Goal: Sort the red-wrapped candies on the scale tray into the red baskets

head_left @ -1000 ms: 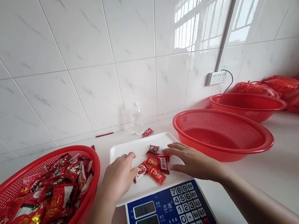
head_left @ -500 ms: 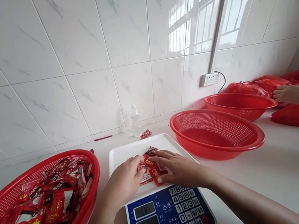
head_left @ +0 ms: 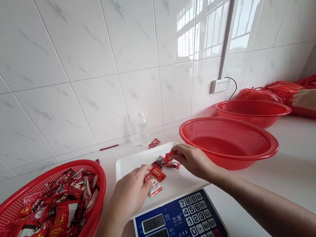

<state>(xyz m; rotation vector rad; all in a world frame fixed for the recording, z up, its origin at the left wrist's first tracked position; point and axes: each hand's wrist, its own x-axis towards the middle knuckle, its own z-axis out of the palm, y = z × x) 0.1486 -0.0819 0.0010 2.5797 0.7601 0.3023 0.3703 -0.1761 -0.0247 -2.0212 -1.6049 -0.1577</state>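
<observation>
A white tray (head_left: 129, 163) sits on a blue scale (head_left: 179, 228) in front of me. Several red candy packets (head_left: 155, 174) lie on the tray. My left hand (head_left: 130, 194) rests at the tray's near left, fingers curled against a red-and-white packet (head_left: 154, 186). Over the tray's right side, my right hand (head_left: 193, 160) is pinched closed on red candy packets (head_left: 171, 159), lifted slightly toward the empty red basket (head_left: 228, 141).
A red basket (head_left: 38, 219) full of red candy packets stands at the left. A second red basket (head_left: 253, 108) and red bags (head_left: 271, 91) lie at the back right, where another person's hand (head_left: 306, 98) reaches. A water bottle (head_left: 143, 129) and one loose packet (head_left: 154, 143) stand by the wall.
My right hand gathered packets from the tray's middle and moved right and up with them. My left hand stayed on the tray. The other person's hand shifted slightly.
</observation>
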